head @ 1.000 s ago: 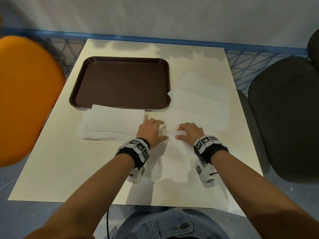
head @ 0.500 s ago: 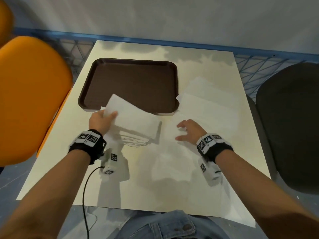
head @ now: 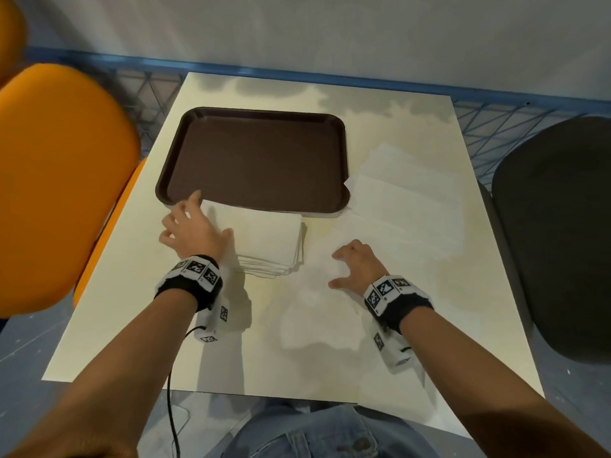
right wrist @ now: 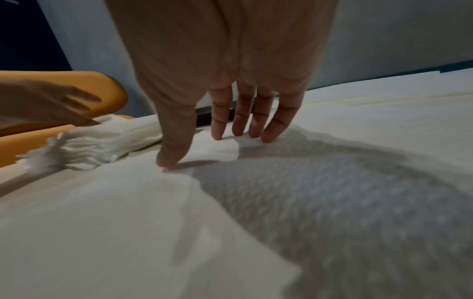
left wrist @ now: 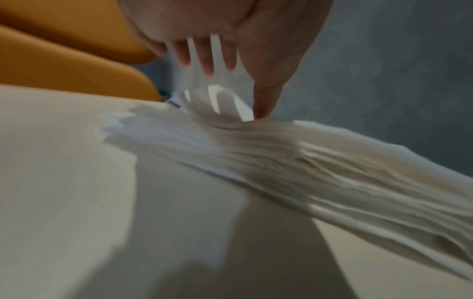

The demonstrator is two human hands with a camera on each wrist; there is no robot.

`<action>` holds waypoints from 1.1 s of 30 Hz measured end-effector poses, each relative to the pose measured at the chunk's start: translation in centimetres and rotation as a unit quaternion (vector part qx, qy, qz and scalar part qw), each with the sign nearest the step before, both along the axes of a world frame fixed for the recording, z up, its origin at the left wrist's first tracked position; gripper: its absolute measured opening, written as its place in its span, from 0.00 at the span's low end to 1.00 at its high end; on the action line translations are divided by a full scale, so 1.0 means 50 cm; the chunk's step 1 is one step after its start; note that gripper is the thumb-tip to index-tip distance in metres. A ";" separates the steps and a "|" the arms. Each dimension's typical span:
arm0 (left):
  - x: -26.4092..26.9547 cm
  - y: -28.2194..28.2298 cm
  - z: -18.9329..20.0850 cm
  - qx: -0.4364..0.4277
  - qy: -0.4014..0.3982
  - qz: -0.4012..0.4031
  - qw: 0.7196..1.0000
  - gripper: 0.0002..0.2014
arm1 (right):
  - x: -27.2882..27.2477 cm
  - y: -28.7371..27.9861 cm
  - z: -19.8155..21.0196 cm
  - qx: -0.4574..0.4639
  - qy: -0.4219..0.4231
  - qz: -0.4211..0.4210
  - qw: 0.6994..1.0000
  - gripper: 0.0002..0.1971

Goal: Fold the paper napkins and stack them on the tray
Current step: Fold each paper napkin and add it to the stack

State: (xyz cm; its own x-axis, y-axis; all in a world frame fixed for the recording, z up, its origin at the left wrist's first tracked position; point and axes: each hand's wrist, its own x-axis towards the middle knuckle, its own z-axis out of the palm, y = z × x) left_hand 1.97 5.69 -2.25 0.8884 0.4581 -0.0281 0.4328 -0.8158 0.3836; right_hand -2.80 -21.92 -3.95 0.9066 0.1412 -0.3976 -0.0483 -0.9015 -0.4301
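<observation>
The brown tray [head: 251, 160] lies bare at the back left of the table. Just in front of its near rim sits a stack of folded white napkins [head: 267, 239] [left wrist: 332, 172]. My left hand [head: 198, 223] is at the stack's left edge, thumb pressing on top and fingers spread straight beyond it. A single napkin [head: 314, 312] [right wrist: 307, 202] lies flat in front of me. My right hand [head: 344, 266] [right wrist: 204, 149] touches it with spread fingertips. A pile of unfolded napkins [head: 410, 206] lies to the right of the tray.
An orange chair [head: 59, 180] stands close to the table's left edge and a dark chair [head: 555, 233] at its right. A blue wire fence [head: 496, 117] runs behind the table [head: 132, 325]. My lap is at the near edge.
My left hand left the flat napkin, took the folded stack by its left edge, lifted it, and set it down further right along the tray. My right hand stayed on the flat napkin.
</observation>
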 end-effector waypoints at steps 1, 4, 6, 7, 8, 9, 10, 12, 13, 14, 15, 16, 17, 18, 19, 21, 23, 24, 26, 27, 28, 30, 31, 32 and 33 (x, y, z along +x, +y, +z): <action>-0.004 -0.016 0.010 0.003 -0.033 -0.022 0.999 0.41 | 0.002 -0.004 0.002 0.010 -0.017 -0.022 1.000 0.29; -0.018 -0.083 0.028 0.016 -0.058 -0.144 0.988 0.40 | 0.013 -0.027 0.010 -0.001 -0.087 -0.103 0.991 0.23; -0.034 -0.135 0.034 0.018 -0.041 -0.222 0.974 0.36 | 0.017 -0.046 0.010 -0.054 -0.074 -0.135 0.987 0.26; -0.044 -0.160 0.034 0.002 -0.030 -0.254 0.967 0.33 | 0.018 -0.055 0.009 -0.082 -0.051 -0.148 0.984 0.29; -0.054 -0.184 0.029 -0.030 -0.009 -0.282 0.959 0.31 | 0.018 -0.064 0.008 -0.103 -0.027 -0.160 0.981 0.32; -0.065 -0.206 0.022 -0.071 0.020 -0.305 0.950 0.28 | 0.017 -0.071 0.007 -0.118 -0.010 -0.168 0.979 0.34; -0.074 -0.226 0.012 -0.105 0.057 -0.321 0.940 0.27 | 0.016 -0.075 0.006 -0.125 -0.001 -0.172 0.977 0.35; -0.091 -0.260 -0.005 -0.130 0.137 -0.338 0.922 0.29 | 0.014 -0.079 0.003 -0.127 -0.001 -0.165 0.978 0.35; -0.097 -0.272 -0.012 -0.129 0.166 -0.338 0.918 0.30 | 0.013 -0.076 0.002 -0.127 -0.005 -0.158 0.979 0.35; -0.101 -0.288 -0.018 -0.127 0.182 -0.331 0.917 0.31 | 0.012 -0.079 0.002 -0.129 -0.007 -0.154 0.980 0.35; -0.103 -0.294 -0.021 -0.129 0.188 -0.317 0.921 0.32 | 0.011 -0.076 0.002 -0.132 -0.008 -0.148 0.980 0.36; -0.102 -0.302 -0.023 -0.135 0.195 -0.298 0.925 0.32 | 0.011 -0.075 0.001 -0.134 -0.009 -0.145 0.980 0.36; -0.099 -0.309 -0.024 -0.141 0.201 -0.275 0.929 0.32 | 0.009 -0.077 0.001 -0.136 -0.010 -0.144 0.980 0.36; -0.095 -0.314 -0.026 -0.143 0.212 -0.259 0.931 0.33 | 0.008 -0.078 0.000 -0.136 -0.012 -0.143 0.980 0.36; -0.092 -0.318 -0.025 -0.140 0.228 -0.254 0.929 0.32 | 0.007 -0.079 -0.001 -0.133 -0.012 -0.142 0.981 0.36; -0.086 -0.325 -0.021 -0.128 0.259 -0.276 0.917 0.29 | 0.005 -0.082 0.000 -0.118 -0.011 -0.144 0.982 0.34; -0.084 -0.328 -0.016 -0.133 0.262 -0.307 0.905 0.20 | 0.003 -0.087 0.002 -0.091 -0.021 -0.151 0.984 0.31; -0.083 -0.326 -0.014 -0.148 0.252 -0.320 0.901 0.17 | 0.004 -0.088 0.005 -0.070 -0.036 -0.155 0.985 0.30; -0.077 -0.320 -0.003 -0.183 0.208 -0.342 0.898 0.20 | 0.009 -0.090 0.022 -0.015 -0.082 -0.135 0.987 0.31; -0.071 -0.314 0.004 -0.201 0.188 -0.357 0.892 0.21 | 0.014 -0.088 0.037 0.016 -0.098 -0.098 0.990 0.32; -0.063 -0.308 0.015 -0.220 0.175 -0.377 0.882 0.20 | 0.022 -0.085 0.054 0.040 -0.108 -0.047 0.992 0.34; -0.047 -0.292 0.045 -0.241 0.171 -0.424 0.856 0.16 | 0.044 -0.075 0.091 0.058 -0.124 0.057 0.989 0.32; -0.040 -0.285 0.059 -0.243 0.170 -0.442 0.846 0.14 | 0.056 -0.070 0.110 0.058 -0.132 0.092 0.985 0.28; -0.034 -0.279 0.068 -0.243 0.165 -0.453 0.842 0.12 | 0.069 -0.065 0.127 0.056 -0.134 0.112 0.983 0.24; -0.030 -0.273 0.075 -0.243 0.154 -0.457 0.842 0.11 | 0.080 -0.060 0.146 0.053 -0.127 0.124 0.983 0.21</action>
